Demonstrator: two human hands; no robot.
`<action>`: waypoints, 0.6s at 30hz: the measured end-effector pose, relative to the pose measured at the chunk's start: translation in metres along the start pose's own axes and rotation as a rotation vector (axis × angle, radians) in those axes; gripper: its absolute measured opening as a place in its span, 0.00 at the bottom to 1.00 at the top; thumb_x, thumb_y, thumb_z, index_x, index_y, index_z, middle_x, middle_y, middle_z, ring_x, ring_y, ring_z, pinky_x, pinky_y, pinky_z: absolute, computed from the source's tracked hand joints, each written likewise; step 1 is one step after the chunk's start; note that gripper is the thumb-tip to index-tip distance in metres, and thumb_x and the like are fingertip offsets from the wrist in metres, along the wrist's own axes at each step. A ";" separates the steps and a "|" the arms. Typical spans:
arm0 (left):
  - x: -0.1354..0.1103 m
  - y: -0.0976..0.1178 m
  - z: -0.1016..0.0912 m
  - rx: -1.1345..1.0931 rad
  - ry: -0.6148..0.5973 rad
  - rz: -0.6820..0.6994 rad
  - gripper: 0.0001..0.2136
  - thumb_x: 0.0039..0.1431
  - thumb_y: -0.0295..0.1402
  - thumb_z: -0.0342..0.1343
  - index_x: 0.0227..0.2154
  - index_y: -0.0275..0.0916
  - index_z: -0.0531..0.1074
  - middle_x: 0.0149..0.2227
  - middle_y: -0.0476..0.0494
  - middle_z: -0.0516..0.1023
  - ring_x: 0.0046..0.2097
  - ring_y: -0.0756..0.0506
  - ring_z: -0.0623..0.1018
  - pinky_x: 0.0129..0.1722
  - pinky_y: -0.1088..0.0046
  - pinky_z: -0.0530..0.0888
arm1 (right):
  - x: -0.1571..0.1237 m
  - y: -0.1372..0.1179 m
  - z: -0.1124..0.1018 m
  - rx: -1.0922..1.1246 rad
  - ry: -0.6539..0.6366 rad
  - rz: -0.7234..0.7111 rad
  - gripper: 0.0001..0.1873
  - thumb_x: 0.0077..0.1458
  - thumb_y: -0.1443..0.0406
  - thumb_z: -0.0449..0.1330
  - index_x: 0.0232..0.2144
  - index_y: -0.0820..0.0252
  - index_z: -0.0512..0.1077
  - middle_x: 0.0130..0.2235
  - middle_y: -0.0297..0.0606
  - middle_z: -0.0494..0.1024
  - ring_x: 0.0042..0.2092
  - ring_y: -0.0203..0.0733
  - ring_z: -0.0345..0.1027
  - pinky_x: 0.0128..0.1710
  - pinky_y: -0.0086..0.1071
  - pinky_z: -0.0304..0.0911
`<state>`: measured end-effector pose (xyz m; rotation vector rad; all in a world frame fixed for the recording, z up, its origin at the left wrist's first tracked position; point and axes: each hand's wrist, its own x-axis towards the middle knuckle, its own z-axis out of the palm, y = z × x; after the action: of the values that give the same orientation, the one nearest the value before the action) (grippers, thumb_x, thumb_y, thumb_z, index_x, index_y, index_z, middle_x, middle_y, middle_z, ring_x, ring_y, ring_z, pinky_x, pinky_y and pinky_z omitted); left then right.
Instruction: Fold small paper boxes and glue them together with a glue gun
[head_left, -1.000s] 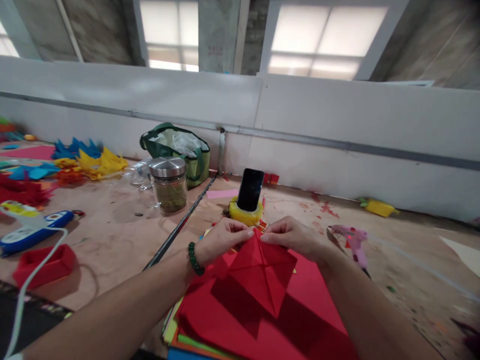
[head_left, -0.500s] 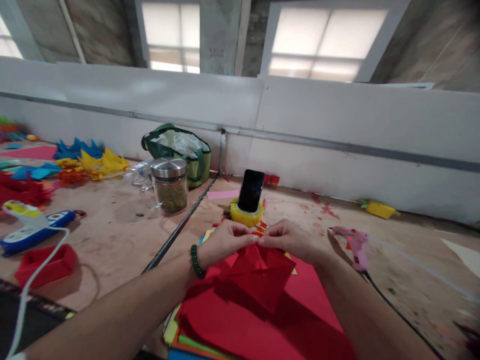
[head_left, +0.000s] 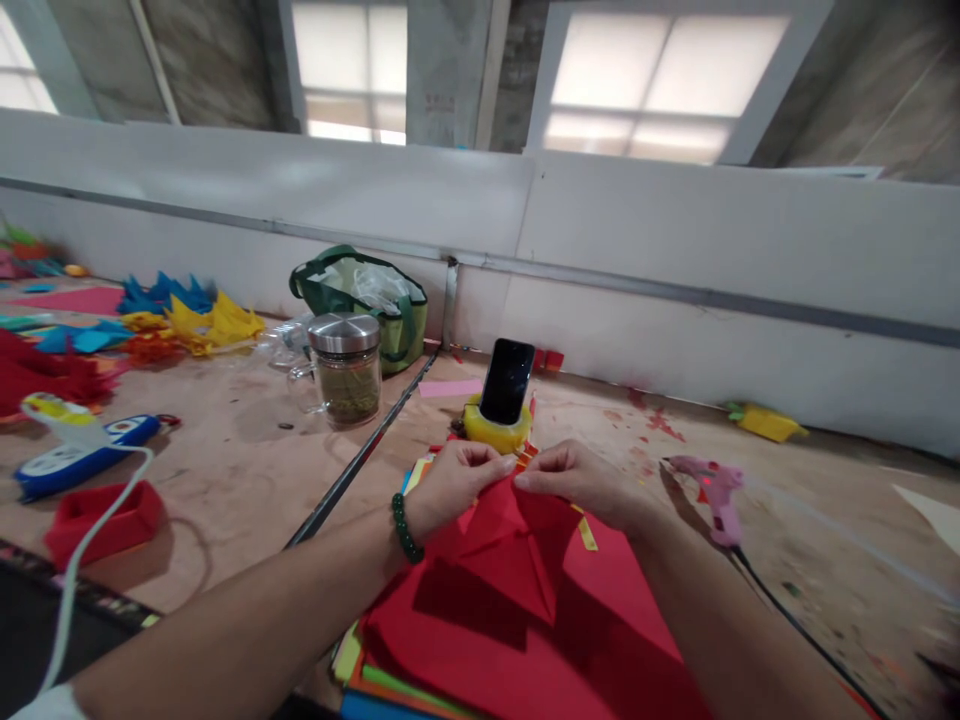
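Observation:
A folded piece of red paper (head_left: 517,550) hangs between my two hands, its creased point toward me. My left hand (head_left: 465,480), with a green bead bracelet (head_left: 406,528) at the wrist, pinches its upper edge on the left. Close beside it, my right hand (head_left: 574,480) pinches the same edge on the right. Beneath lies a stack of coloured paper with a large red sheet (head_left: 600,660) on top. Just beyond my fingers, a dark phone (head_left: 508,380) leans upright in a yellow tape roll (head_left: 491,432).
A pink glue gun (head_left: 716,492) with a black cord lies at right. To the left stand a lidded glass mug (head_left: 349,385), a green bag (head_left: 405,330) and a red paper box (head_left: 105,525). Folded yellow paper (head_left: 217,320) lies farther back, and a white board wall (head_left: 675,220) bounds the table.
My fingertips have drawn slightly apart along the paper's upper edge, and the folded red paper has tilted. The whole view has shifted a little, with objects appearing farther right.

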<state>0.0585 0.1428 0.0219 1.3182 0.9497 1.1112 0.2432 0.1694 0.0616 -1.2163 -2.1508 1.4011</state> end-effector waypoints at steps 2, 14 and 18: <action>0.000 0.000 -0.001 0.003 -0.007 -0.023 0.22 0.44 0.52 0.61 0.18 0.35 0.67 0.18 0.55 0.59 0.21 0.55 0.55 0.21 0.77 0.51 | 0.000 0.001 0.000 -0.015 0.002 -0.003 0.22 0.50 0.50 0.61 0.19 0.62 0.67 0.19 0.24 0.52 0.22 0.29 0.40 0.22 0.30 0.35; -0.004 0.006 0.003 0.013 0.071 0.039 0.16 0.42 0.44 0.61 0.18 0.34 0.68 0.20 0.52 0.65 0.24 0.53 0.60 0.25 0.76 0.56 | -0.006 -0.010 -0.003 0.059 -0.056 0.001 0.17 0.47 0.56 0.61 0.16 0.61 0.67 0.17 0.25 0.55 0.22 0.29 0.44 0.22 0.29 0.41; -0.004 0.008 0.001 0.008 0.084 0.053 0.16 0.43 0.43 0.62 0.18 0.34 0.68 0.20 0.52 0.65 0.24 0.53 0.61 0.26 0.76 0.58 | -0.006 -0.004 -0.008 0.105 -0.079 0.015 0.16 0.46 0.57 0.63 0.17 0.63 0.70 0.18 0.26 0.60 0.22 0.28 0.49 0.21 0.26 0.46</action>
<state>0.0583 0.1381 0.0293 1.3178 0.9869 1.2126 0.2502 0.1695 0.0699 -1.1592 -2.0940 1.5713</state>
